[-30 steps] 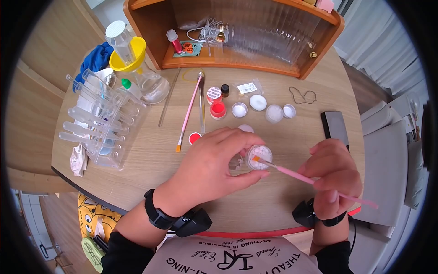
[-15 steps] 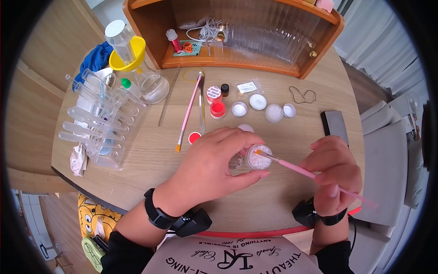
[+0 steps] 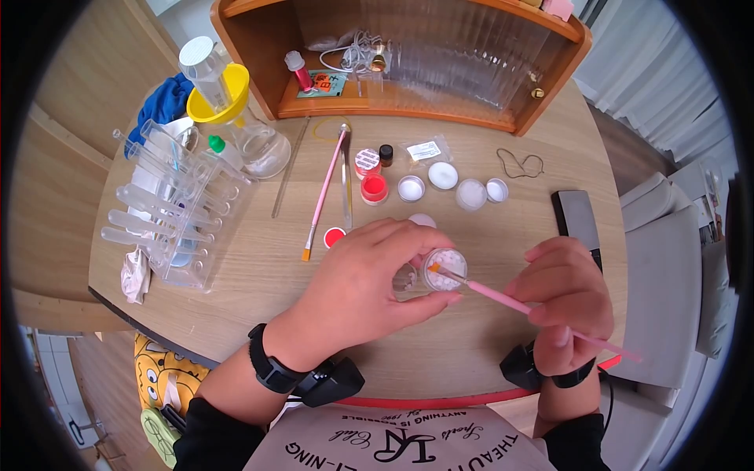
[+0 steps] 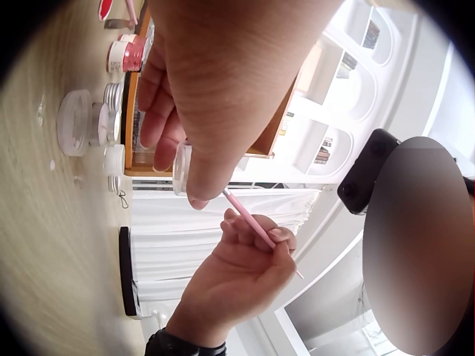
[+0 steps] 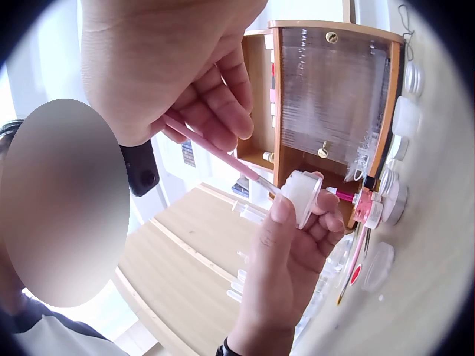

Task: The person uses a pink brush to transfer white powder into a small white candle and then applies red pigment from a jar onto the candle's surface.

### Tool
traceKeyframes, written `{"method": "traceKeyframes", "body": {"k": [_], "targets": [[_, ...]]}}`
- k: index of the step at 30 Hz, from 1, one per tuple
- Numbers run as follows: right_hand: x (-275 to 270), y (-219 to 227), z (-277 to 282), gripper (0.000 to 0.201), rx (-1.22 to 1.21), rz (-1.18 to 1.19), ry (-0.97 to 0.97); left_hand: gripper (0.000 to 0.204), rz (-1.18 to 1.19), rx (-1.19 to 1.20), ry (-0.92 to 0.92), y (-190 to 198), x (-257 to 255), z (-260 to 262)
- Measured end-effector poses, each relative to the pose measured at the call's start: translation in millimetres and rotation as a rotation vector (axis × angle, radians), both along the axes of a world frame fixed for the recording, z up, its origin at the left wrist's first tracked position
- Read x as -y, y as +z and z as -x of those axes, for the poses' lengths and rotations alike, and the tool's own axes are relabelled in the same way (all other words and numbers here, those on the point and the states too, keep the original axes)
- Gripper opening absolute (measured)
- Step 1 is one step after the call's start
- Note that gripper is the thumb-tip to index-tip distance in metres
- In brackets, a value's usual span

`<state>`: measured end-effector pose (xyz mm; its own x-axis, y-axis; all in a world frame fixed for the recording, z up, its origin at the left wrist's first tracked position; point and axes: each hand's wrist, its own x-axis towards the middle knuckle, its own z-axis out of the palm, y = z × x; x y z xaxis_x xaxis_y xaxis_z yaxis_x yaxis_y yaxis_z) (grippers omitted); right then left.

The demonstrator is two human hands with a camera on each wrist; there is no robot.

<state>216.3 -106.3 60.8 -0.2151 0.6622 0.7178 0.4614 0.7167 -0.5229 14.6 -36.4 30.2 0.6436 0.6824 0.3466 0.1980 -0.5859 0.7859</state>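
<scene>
Two hands busy: our left hand (image 3: 369, 286) grips the jar (image 3: 445, 269), our right hand (image 3: 564, 302) pinches the brush (image 3: 503, 299); we should dab gently, jar steady.

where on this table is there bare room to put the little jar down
Bare wood lies on the table between the test tube rack and the left hand, and along the near edge between both wrists. A smaller patch sits between the rubber band and the dark phone. Around the small paint pots it is crowded.
</scene>
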Motion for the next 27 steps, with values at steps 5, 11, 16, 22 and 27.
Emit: {"method": "traceKeyframes", "body": {"k": [5, 11, 16, 22, 27], "targets": [[0.5, -0.2, -1.1, 0.019, -0.037, -0.015, -0.054, 0.043, -0.015, 0.001, 0.005, -1.4, -0.1, 0.3], [-0.2, -0.7, -0.2, 0.018, -0.009, -0.003, 0.006, 0.043, 0.005, -0.024, -0.001, 0.2, 0.3, 0.3], [0.1, -1.4, -2.6, 0.018, -0.168, 0.045, -0.001, 0.044, 0.002, -0.034, 0.004, 0.6, 0.2, 0.8], [0.5, -5.9, 1.0, 0.021, -0.308, 0.148, -0.052, 0.043, -0.015, -0.019, 0.004, -0.4, 0.2, 0.9], [-1.9, -3.9, 0.6, 0.021, -0.286, 0.11, -0.031, 0.044, -0.024, -0.015, 0.005, -0.8, 0.3, 1.1]]}}
